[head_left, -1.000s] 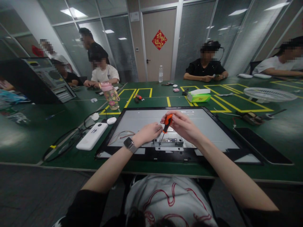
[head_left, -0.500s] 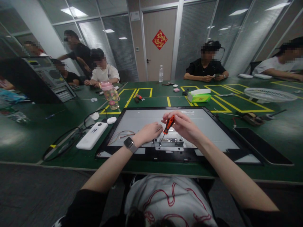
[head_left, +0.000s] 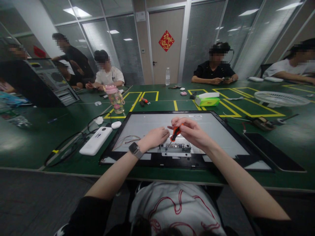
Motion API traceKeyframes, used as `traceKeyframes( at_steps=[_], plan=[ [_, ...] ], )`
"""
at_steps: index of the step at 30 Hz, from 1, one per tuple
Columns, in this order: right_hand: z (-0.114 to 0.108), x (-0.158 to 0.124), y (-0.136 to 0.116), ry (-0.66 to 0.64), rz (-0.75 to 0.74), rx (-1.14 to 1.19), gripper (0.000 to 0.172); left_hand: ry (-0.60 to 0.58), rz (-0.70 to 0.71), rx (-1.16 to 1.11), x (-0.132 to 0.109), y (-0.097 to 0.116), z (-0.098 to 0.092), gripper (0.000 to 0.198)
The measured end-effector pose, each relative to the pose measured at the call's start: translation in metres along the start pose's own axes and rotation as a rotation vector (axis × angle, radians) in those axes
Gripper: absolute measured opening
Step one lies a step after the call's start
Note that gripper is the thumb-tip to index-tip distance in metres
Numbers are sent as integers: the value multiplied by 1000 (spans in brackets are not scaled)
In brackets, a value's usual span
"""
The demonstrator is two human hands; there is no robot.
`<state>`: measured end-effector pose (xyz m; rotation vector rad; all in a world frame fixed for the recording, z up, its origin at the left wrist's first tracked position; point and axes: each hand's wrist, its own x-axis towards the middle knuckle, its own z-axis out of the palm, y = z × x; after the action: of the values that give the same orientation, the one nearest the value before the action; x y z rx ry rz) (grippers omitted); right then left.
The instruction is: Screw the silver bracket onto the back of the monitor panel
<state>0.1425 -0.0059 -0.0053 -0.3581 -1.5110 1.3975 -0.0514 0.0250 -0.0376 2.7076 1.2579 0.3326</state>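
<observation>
A monitor panel (head_left: 221, 134) lies face down on the green table, black frame around a grey metal back. My right hand (head_left: 190, 131) is closed around an orange-and-black screwdriver (head_left: 175, 133), whose tip points down at a small metal bracket (head_left: 176, 148) near the panel's front edge. My left hand (head_left: 154, 137), a watch on its wrist, rests on the panel just left of the bracket with fingers curled beside the screwdriver shaft; whether it pinches anything is unclear. Thin wires (head_left: 128, 139) loop on the panel to the left.
A white power bank (head_left: 95, 141), black cables (head_left: 69, 147) and a pink-lidded bottle (head_left: 115, 98) sit to the left. A green tissue box (head_left: 206, 99), a white fan grille (head_left: 280, 97) and a black slab (head_left: 273, 151) lie right. A computer case (head_left: 41, 82) stands far left. Several people sit around the table.
My right hand has slid down the screwdriver, covering more of its handle, which now leans lower. A standing person at the back left has walked further left.
</observation>
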Motion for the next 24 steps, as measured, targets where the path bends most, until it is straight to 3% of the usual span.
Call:
traceKeyframes(
  at_steps=[9, 12, 17, 22, 24],
  plan=[
    [1, 0, -5, -14, 24, 51, 22, 19, 9, 21, 0, -3, 3, 26],
    [-1, 1, -2, 23, -37, -62, 23, 10, 6, 24, 0, -2, 3, 28],
    [-1, 0, 1, 235, -251, -432, 13, 3, 4, 53, 0, 0, 0, 35],
    [0, -3, -1, 136, -239, -453, 29, -18, -5, 94, 0, 1, -1, 34],
    [1, -2, -1, 152, -226, -449, 29, -23, -5, 103, 0, 1, -1, 33]
  ],
)
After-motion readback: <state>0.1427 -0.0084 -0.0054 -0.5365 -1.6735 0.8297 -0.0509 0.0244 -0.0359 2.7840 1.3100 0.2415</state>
